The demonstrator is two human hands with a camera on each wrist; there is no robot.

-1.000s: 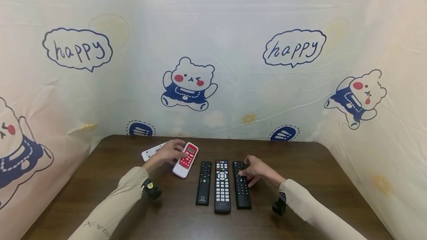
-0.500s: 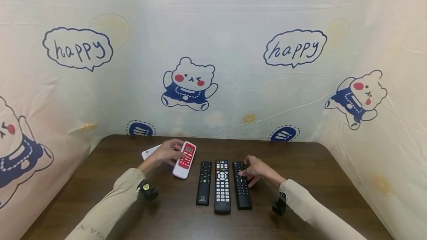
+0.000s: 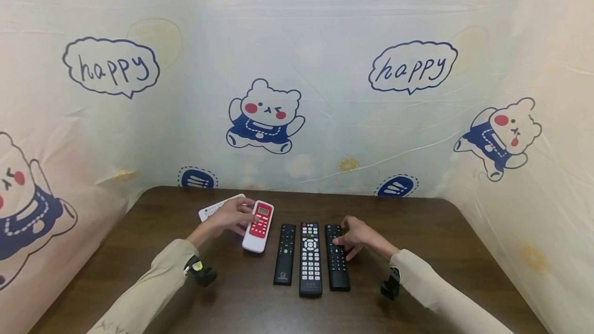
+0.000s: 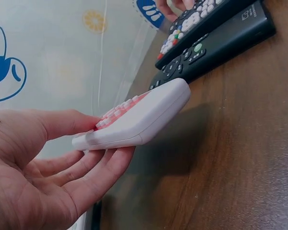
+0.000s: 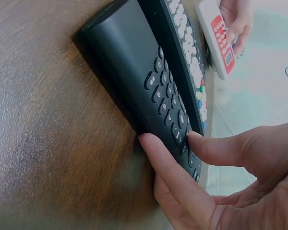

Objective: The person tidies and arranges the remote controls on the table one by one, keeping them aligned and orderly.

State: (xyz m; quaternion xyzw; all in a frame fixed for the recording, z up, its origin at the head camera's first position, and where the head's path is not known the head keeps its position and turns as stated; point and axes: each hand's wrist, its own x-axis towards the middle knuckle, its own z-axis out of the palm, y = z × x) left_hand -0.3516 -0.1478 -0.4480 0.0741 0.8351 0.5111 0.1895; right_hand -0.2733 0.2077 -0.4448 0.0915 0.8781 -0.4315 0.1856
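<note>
Pinching a red-and-white remote (image 3: 258, 227), the left hand (image 3: 230, 215) partly hides a white remote (image 3: 215, 209) behind it, while the right hand (image 3: 357, 236) grips the black remote (image 3: 339, 271) nearest it.

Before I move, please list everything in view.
Red remote: one, red and white, raised at left.
White remote: one, white, back left.
Left black remote: one, black, row's left.
White-buttoned remote: one, black, row's middle.
Right black remote: one, black, row's right.
Table: one, brown, under remotes.
Curtain: one, pale, behind table.
Wrist cameras: two, black, at wrists.
Sleeves: two, beige, on arms.
Left hand: one, bare, pinching red remote.
Right hand: one, bare, gripping right black remote.
</note>
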